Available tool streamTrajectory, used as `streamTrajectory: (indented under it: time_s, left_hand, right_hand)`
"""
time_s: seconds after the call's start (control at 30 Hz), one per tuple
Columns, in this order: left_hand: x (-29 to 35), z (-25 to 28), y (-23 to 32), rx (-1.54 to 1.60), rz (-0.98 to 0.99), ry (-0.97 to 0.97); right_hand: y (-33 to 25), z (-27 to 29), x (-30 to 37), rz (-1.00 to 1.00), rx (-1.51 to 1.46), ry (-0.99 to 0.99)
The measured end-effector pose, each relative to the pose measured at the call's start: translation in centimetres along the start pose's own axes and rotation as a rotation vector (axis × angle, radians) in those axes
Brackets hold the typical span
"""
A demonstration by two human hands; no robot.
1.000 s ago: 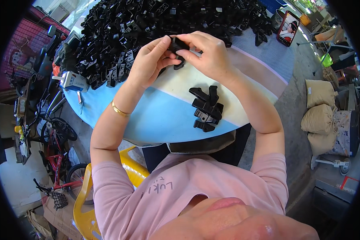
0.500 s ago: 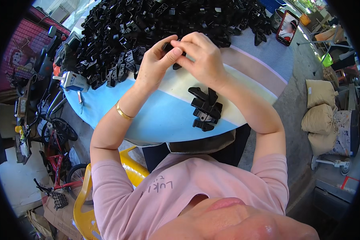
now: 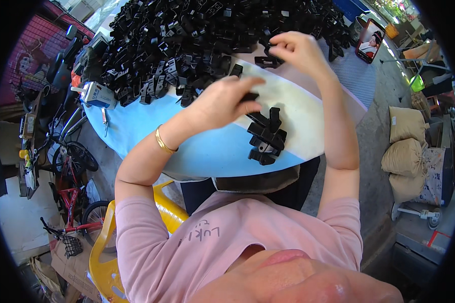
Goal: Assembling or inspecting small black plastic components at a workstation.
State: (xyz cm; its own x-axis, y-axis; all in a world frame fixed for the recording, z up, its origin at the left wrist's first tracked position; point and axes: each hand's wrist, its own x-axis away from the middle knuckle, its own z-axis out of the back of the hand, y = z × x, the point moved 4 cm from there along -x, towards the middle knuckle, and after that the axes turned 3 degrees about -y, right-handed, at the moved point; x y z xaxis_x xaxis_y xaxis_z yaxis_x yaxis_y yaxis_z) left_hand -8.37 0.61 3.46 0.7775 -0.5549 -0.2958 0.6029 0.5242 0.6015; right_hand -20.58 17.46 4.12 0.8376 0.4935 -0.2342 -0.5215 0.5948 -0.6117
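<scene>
My left hand point(image 3: 221, 103) is over the table, left of a small group of black plastic parts point(image 3: 267, 139) by its near edge. A black plastic part point(image 3: 251, 96) shows between its thumb and fingers, just above that group; the index finger is stretched out. Farther away and to the right, my right hand point(image 3: 303, 53) is curled at the edge of the big heap of black plastic parts point(image 3: 172, 45). Its fingertips are drawn together against dark parts, and I cannot make out what they hold. A loose black part point(image 3: 268, 62) lies just below them.
The rounded table has a blue, cream and pink cover point(image 3: 202, 151). A phone point(image 3: 370, 41) stands at its right, and a small blue-and-white box point(image 3: 97, 95) at its left. Beige sacks point(image 3: 406, 155) stand to the right; a red bicycle point(image 3: 72, 207) and yellow chair point(image 3: 103, 247) are left.
My hands have come apart. The left moved down and right toward the small group with a black part; the right moved right to the edge of the heap.
</scene>
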Motion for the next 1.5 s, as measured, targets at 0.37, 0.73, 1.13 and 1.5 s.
streamTrajectory:
  time_s: [0.37, 0.73, 1.13, 1.5]
  left_hand:
    - [0.4, 0.5, -3.2, 0.469, 0.331, 0.371]
    - [0.0, 1.1, -4.6, 1.146, 0.49, 0.398]
    - [-0.1, 0.1, -4.5, 1.13, 0.475, 0.338]
    - [-0.2, 1.0, -4.5, 1.126, 0.268, 0.477]
  right_hand:
    - [-3.1, -4.1, 0.5, -0.005, -0.311, -0.015]
    - [-2.4, -4.2, -3.9, 0.268, 0.144, 0.217]
    - [-2.2, -3.7, -3.3, 0.238, 0.091, 0.347]
    - [-4.5, -4.4, 1.2, -0.149, -1.138, -0.125]
